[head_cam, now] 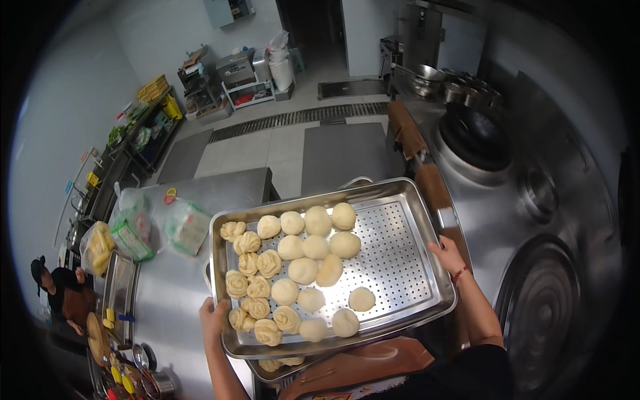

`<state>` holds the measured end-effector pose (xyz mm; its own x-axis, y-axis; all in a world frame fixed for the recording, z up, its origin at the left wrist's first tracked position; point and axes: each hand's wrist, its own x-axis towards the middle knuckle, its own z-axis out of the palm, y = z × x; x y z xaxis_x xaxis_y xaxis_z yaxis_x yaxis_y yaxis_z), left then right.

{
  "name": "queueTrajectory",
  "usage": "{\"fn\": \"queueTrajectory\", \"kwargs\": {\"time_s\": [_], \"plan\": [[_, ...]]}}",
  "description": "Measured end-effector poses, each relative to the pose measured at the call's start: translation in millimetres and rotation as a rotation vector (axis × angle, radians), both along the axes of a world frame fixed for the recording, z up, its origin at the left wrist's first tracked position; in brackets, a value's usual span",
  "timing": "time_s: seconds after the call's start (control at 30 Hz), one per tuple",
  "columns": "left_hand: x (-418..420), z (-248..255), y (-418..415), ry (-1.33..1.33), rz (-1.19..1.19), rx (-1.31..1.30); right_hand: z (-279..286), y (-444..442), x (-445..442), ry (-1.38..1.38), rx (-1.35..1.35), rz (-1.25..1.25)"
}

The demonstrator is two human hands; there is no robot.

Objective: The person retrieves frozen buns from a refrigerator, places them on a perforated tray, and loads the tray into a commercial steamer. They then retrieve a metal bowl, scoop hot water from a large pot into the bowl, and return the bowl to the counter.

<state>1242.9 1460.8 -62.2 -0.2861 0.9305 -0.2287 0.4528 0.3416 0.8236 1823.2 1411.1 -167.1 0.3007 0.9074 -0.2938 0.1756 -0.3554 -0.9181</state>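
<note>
My left hand (214,316) grips the left rim of a perforated stainless steel tray (395,250), and my right hand (448,255) holds its right rim. Several twisted buns (259,286) fill the tray's left side. Round smooth buns (316,247) stand in rows through the middle, while bare perforated metal shows on the right. One round bun (362,299) sits a little apart. Beneath the raised tray, part of a second tray (260,372) with more twisted buns (270,364) shows; most of it is hidden.
On the left, a steel worktable (165,290) bears plastic bags (187,227), a rectangular steel tray (120,280) and a round wooden board (97,340). To the right runs a steel stove counter (475,210) with a black wok (475,135). Another person (65,295) stands at far left.
</note>
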Motion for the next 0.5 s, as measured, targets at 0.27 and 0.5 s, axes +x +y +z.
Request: {"fn": "queueTrajectory", "kwargs": {"time_s": [0.27, 0.5], "plan": [[21.1, -36.9, 162.0, -0.108, 0.039, 0.060, -3.9, 197.7, 15.9, -0.069, -0.024, 0.070], [79.7, -91.2, 381.7, -0.057, 0.002, 0.045, -59.4, 395.3, 82.5, -0.051, -0.001, 0.002]]}}
